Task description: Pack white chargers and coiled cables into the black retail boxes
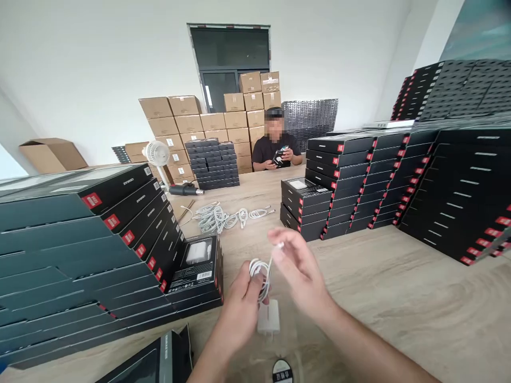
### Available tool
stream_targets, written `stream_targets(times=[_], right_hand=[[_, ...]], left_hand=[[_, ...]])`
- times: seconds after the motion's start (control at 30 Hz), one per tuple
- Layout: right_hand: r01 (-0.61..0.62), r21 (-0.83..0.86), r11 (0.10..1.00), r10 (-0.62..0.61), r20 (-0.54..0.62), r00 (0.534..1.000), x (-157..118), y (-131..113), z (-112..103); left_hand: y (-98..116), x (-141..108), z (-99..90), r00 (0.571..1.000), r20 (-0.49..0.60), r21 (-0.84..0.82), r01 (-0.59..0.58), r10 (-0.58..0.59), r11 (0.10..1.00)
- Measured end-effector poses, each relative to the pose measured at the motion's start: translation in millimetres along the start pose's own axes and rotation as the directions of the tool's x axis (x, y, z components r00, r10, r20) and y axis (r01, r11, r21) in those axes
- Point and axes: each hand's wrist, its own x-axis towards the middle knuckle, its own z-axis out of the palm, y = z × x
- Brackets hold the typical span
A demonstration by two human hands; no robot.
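Observation:
A coiled white cable [259,276] is gripped between the thumb and fingers of my left hand [244,291]. My right hand [296,266], just beside it, pinches the cable's plug end [279,246], drawn a little way up from the coil. Below the hands a white power adapter [269,317] lies on the table, its upper edge partly behind my left fingers. Near the bottom edge of the view is a small round black-and-white item [282,371]. Farther back, several more coiled white cables [223,218] are spread in a loose pile.
Stacks of black boxes stand left [120,229] and right [339,181]. One left box holds a white adapter [198,251]. A dark box [159,356] lies lower left. Behind the cables are a heat gun [186,189] and white fan [157,154]. A co-worker [275,149] sits opposite, holding a black item.

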Motion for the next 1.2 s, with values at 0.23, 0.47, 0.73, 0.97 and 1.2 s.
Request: stream_targets(times=[0.23, 0.47, 0.73, 0.97, 1.2], right_hand=[[-0.562, 0.217, 0.798, 0.511, 0.252, 0.822, 6.5, 30.4, -3.2], [-0.617, 0.57, 0.543, 0.692, 0.112, 0.713, 13.4, 28.6, 5.8], [-0.457, 0.672, 0.583, 0.657, -0.058, 0.751, 29.9, 43.6, -21.4], [-0.489, 0.684, 0.542, 0.712, -0.065, 0.699, 37.5, 61.3, -45.1], [-0.485, 0.686, 0.542, 0.694, -0.04, 0.719, 40.6, 54.2, -54.6]], left_hand=[[9.7, -0.5, 8.1, 0.987, 0.159, -0.065, 0.004, 0.006, 0.998], [8.9, 3.7, 7.9, 0.971, 0.235, -0.112, 0.077, -0.049, 0.991], [26.3, -8.7, -24.4, 0.987, 0.138, 0.448, 0.009, -0.079, 0.894], [32.2, -31.3, -25.2, 0.886, 0.124, 0.894, 0.095, -0.446, 0.438], [11.4, -18.0, -4.2, 0.944, 0.141, 0.885, 0.015, -0.3, 0.465]])
